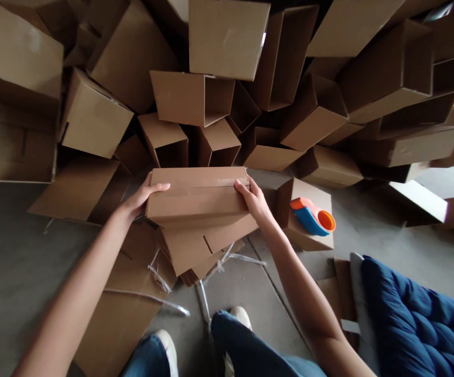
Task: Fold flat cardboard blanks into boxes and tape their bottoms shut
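Observation:
A brown cardboard box is held level between both hands, one at each end. My left hand grips its left end, thumb lying on top. At the right end my right hand does the same, its thumb near a strip of clear tape on the upper face. Below the box lie stacked flat cardboard pieces, partly hidden by it. An orange and blue tape dispenser rests on another carton to the right of my right hand.
Many made-up cartons are heaped along the far side, several with open ends. White strapping lies loose near the feet. A dark blue tufted cushion is at the lower right. Flattened cardboard covers floor at lower left.

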